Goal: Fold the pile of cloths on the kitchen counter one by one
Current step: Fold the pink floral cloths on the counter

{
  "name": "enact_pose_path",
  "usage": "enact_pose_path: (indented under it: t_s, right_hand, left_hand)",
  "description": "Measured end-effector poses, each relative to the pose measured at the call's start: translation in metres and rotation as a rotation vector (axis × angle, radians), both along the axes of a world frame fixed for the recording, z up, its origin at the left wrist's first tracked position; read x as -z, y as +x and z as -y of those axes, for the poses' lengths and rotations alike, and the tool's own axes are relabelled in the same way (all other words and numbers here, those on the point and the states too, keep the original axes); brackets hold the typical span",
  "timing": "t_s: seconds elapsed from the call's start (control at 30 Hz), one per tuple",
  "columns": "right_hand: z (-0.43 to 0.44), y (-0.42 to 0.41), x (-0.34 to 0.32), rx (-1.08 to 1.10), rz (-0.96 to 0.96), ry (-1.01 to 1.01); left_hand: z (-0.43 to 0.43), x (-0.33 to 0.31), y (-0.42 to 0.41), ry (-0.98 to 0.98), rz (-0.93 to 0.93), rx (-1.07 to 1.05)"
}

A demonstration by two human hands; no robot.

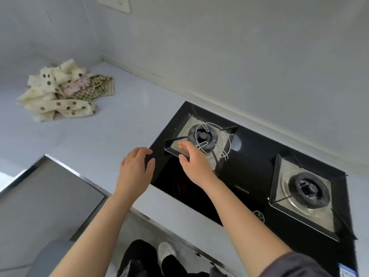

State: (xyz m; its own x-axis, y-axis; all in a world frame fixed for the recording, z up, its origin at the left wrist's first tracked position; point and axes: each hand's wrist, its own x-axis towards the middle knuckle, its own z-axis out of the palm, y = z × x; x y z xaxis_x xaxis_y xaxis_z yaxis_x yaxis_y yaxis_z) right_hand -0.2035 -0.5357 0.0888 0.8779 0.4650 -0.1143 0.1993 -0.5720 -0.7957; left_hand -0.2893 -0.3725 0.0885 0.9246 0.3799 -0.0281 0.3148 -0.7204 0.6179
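cloths [60, 94]: crumpled heap, dotted cream, checked | left grip [135, 166]: apart | right grip [193, 160]: apart

Pale grey wall [219, 47] on far side, w/ white socket [113, 3] top left. Low upstand [179, 88] runs along wall base. Light counter [119, 120] spans left to right; black glass hob [249, 172] set in at right, 2 burners: left burner [201, 135], right burner [308, 191]. Grey steel-rimmed panel [50, 196] near left; soft even light

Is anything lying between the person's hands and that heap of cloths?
Nothing visible. Only counter surface separates the left hand and right hand from the pile of cloths; the stove extends rightward, away from that path.
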Motion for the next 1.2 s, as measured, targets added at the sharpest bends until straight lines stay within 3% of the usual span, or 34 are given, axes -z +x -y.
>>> enact_pose_path:
  t_s: [0.27,0.5,0.73,0.87,0.97,1.1,1.2]
  right_hand:
    - [-0.102,0.040,0.017,-0.073,-0.059,-0.041]
    - [-0.287,0.108,0.035,-0.037,-0.042,0.003]
    - [-0.452,0.170,0.038,0.019,-0.077,-0.038]
    - [-0.514,0.203,0.053,0.143,-0.051,-0.118]
    - [-0.543,0.219,0.066,0.194,-0.052,-0.216]
    - [-0.535,0.229,0.074,0.383,-0.040,0.019]
    - [-0.504,0.233,0.065,0.615,-0.162,0.481]
  left_hand:
    - [-0.122,0.019,0.036,0.021,-0.049,-0.028]
    - [-0.312,0.039,0.127,0.129,-0.022,0.002]
    - [-0.448,0.038,0.210,0.422,0.062,0.090]
    - [-0.481,0.054,0.238,0.501,-0.156,0.196]
    - [-0.494,0.072,0.244,0.482,-0.190,0.202]
    - [-0.506,0.087,0.243,0.491,-0.021,0.138]
    - [-0.506,0.090,0.246,0.512,0.077,0.092]
